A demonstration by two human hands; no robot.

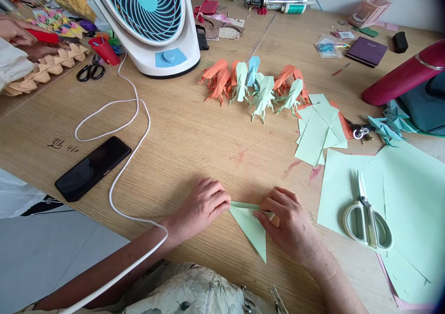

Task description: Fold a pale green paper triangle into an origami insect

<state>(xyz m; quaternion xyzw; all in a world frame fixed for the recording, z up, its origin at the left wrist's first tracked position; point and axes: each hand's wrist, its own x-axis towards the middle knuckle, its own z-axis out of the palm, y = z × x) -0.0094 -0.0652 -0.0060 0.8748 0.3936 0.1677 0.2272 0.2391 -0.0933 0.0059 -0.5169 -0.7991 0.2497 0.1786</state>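
Note:
A pale green paper, folded into a triangle with its tip toward me, lies on the wooden table near the front edge. My left hand presses its top left corner with the fingertips. My right hand pinches and presses the top right edge. Both hands rest flat on the table.
Folded orange, green and blue paper figures stand in a row beyond. Cut green squares, large green sheets and white scissors lie right. A black phone, a white cable, a fan and black scissors sit left. Another person's hand is far left.

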